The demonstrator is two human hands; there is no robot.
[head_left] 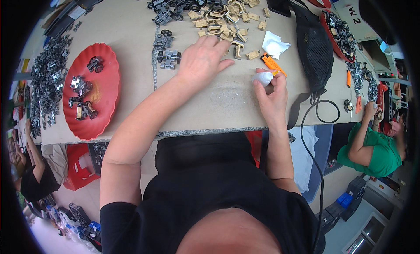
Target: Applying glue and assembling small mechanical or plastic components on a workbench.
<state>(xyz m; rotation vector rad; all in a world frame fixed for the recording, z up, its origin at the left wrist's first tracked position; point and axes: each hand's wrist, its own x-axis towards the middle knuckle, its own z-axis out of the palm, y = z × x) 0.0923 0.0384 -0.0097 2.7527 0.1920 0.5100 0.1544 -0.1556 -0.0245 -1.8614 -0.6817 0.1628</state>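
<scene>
My left hand reaches to the near edge of a pile of tan plastic toy parts. Its thumb stands apart, and the fingertips rest among the parts. In my right hand is a small white squeeze bottle with a yellow tip, held tilted above the table. Just beyond it lie a flat orange plastic piece and a crumpled white tissue. Beside my left wrist sit two grey toy chassis with black wheels, one nearer and one farther.
A red scalloped tray with several wheeled chassis lies left, beside heaped dark parts. More chassis are piled at the back. A black mesh bag and cable are at the right. A person in green works farther right.
</scene>
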